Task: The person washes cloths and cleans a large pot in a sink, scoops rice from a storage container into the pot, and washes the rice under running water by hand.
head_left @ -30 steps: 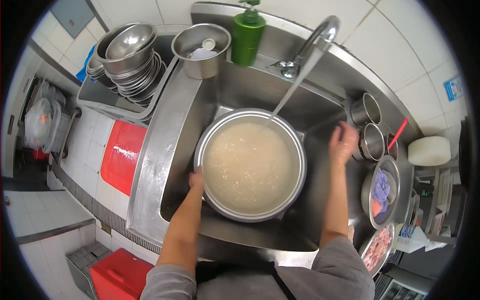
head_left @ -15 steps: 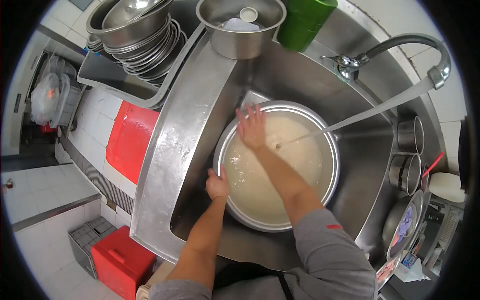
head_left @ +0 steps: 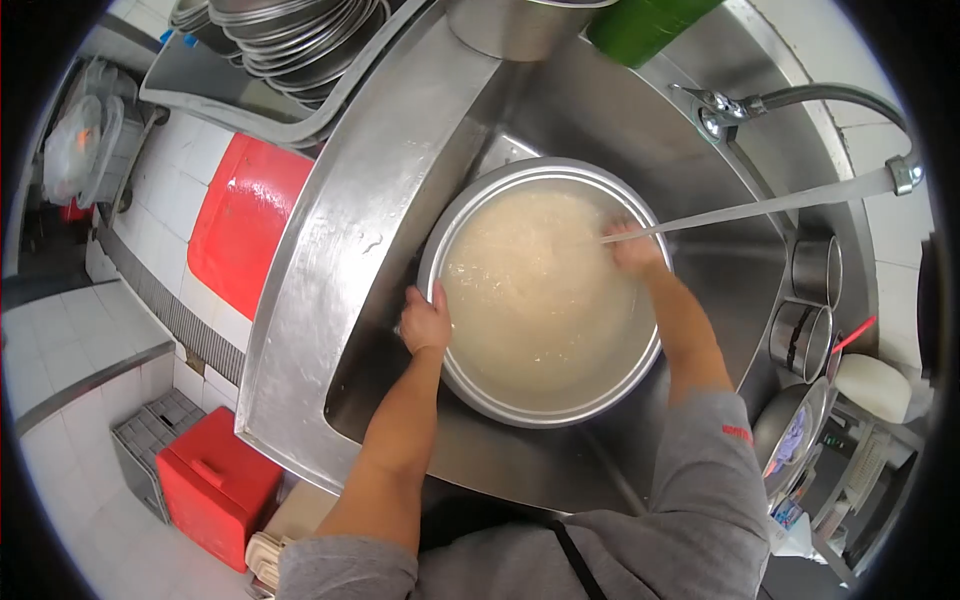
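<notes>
A large round metal pot [head_left: 470, 395] stands in the steel sink, filled with cloudy cream-coloured water [head_left: 540, 300] over a paler mass that looks like soaking rice. At the pot's left side, my left hand [head_left: 425, 322] grips the rim, thumb on the inner edge and fingers outside. My right hand [head_left: 634, 250] is inside the pot near its upper right rim, fingers stretched and partly in the water. A water stream [head_left: 740, 208] from the faucet [head_left: 905, 172] lands beside those fingers and partly hides them.
The sink [head_left: 700, 130] walls surround the pot. At the top left, stacked metal bowls [head_left: 300, 45] sit in a grey tub [head_left: 215, 105]. A metal container [head_left: 515, 28] and a green container [head_left: 645, 28] stand on the far edge. Metal cups [head_left: 815, 270] line the right side.
My right hand has moved from the pot's upper left rim across to the right, lowering into the water. My left hand stays on the rim. The view has shifted, so the pot appears higher.
</notes>
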`<state>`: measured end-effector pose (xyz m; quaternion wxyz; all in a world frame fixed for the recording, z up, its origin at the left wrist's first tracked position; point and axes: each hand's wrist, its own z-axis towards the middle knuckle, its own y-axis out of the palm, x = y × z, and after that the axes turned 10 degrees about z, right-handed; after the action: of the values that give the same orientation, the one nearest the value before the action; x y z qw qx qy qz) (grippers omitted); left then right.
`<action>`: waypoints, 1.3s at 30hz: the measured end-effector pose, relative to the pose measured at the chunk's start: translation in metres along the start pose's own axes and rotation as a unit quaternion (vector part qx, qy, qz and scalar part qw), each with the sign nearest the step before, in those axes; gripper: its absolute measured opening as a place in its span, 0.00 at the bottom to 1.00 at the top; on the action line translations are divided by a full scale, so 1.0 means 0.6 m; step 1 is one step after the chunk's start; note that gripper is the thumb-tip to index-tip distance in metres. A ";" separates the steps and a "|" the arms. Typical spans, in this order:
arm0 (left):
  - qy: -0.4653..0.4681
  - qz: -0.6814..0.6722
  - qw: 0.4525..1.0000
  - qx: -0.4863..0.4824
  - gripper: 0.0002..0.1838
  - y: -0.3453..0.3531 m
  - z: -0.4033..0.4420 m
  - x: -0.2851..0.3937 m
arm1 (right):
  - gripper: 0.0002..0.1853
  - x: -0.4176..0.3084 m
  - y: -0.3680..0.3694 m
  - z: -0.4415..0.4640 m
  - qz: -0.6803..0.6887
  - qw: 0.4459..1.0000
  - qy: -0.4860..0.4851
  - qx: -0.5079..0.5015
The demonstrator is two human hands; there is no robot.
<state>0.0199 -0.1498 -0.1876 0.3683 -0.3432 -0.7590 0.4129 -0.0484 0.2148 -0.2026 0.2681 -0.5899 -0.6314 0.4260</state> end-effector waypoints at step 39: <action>-0.005 0.048 0.999 0.005 0.25 -0.006 -0.007 0.006 | 0.39 -0.092 0.173 -0.015 0.206 0.950 0.232 0.042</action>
<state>0.0212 -0.1470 -0.1815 0.3457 -0.3748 -0.7418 0.4356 0.0215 0.1568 -0.2777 0.3386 -0.7778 -0.3978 0.3494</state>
